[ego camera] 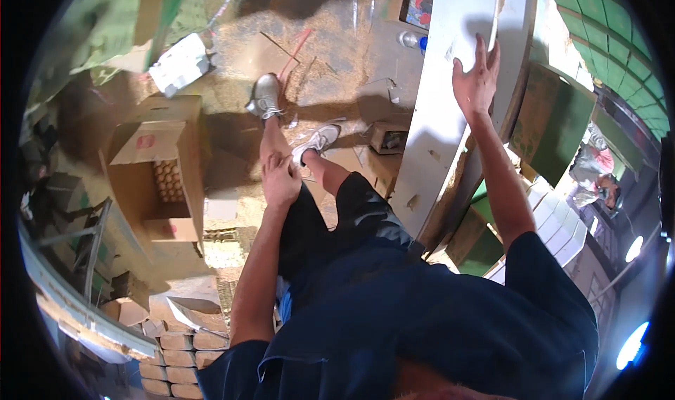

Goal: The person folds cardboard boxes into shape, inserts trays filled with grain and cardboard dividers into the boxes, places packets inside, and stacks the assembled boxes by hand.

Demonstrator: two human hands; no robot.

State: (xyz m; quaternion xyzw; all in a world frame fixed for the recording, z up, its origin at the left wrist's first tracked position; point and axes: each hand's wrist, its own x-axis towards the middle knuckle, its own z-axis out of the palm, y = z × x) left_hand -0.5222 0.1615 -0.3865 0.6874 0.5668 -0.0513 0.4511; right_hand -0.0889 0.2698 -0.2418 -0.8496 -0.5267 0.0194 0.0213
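My left hand [280, 181] lies on my left knee, at the hem of the dark shorts [303, 231], with no object in it. My right hand [477, 83] is stretched out over a long white bench [448, 110] on the right, fingers apart and holding nothing. Its fingertips are beside a thin pale strip [494, 20] along the bench; whether they touch it, I cannot tell. To the left of my legs stands an open cardboard box [153, 110], with rows of round brown items [169, 181] that look like eggs inside.
Sawdust-like litter covers the floor [337, 57]. A plastic bottle [408, 39] and a small carton [387, 139] are near the bench. Stacked brown blocks [179, 358] stand at lower left, a metal frame [95, 247] at far left. Green boxes [548, 125] and another person [596, 173] are beyond the bench.
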